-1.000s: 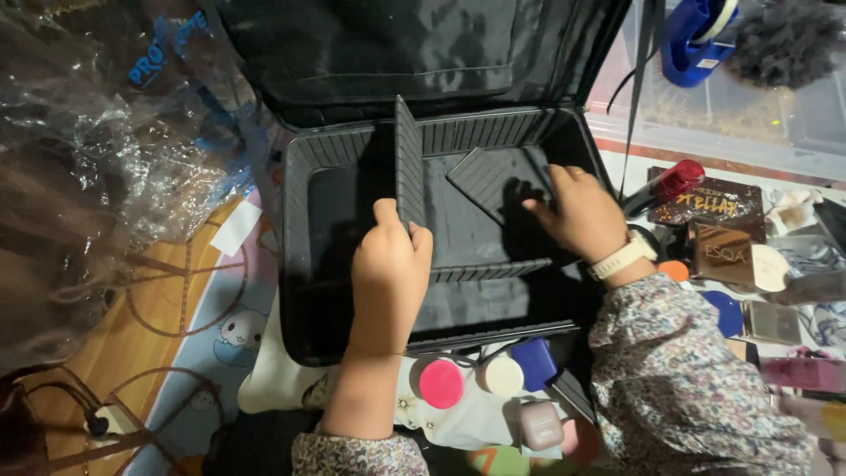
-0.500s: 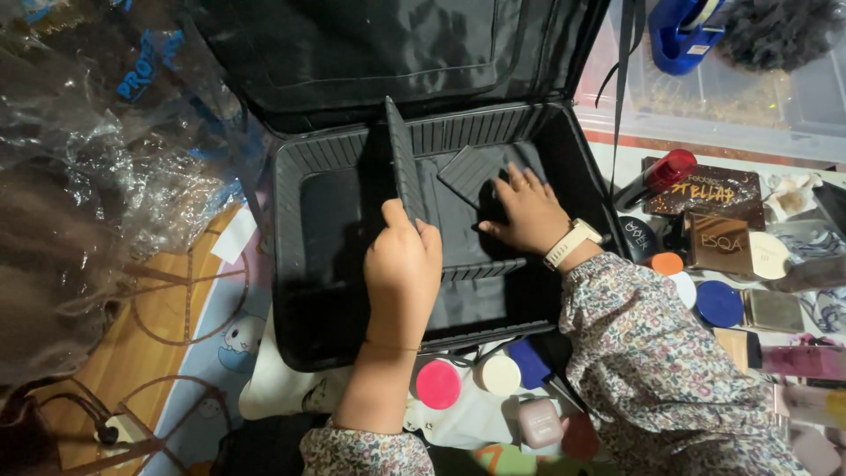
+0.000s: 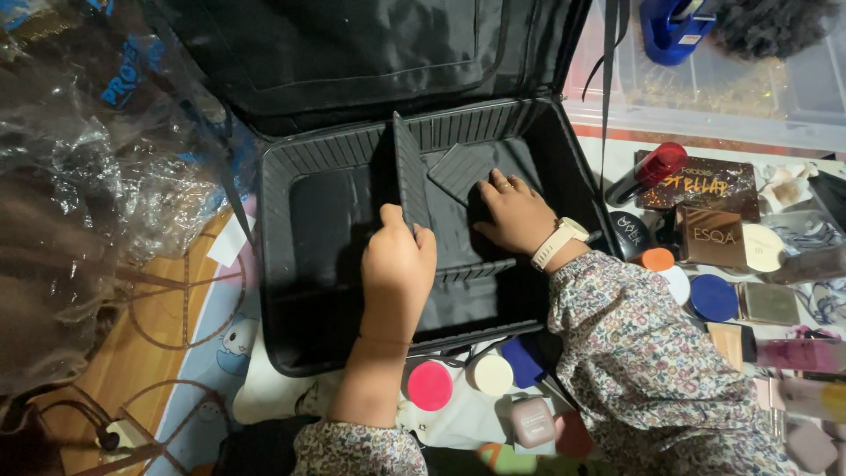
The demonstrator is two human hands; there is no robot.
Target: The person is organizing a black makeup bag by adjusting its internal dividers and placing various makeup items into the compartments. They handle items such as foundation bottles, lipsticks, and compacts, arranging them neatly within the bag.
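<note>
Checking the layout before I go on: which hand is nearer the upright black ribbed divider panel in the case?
Left. The left hand grips the upright black ribbed divider panel at its near end; the right hand lies apart to its right, fingers on a flat loose panel.

Our left hand (image 3: 398, 264): bare, a thin dark thread bracelet at the wrist, forearm uncovered up to a gathered floral sleeve near the elbow. Our right hand (image 3: 515, 211): a slim ring on one finger, a cream-strapped wristwatch (image 3: 558, 242), and a loose long sleeve of small-flowered pale fabric (image 3: 643, 370) reaching the wrist.
</note>
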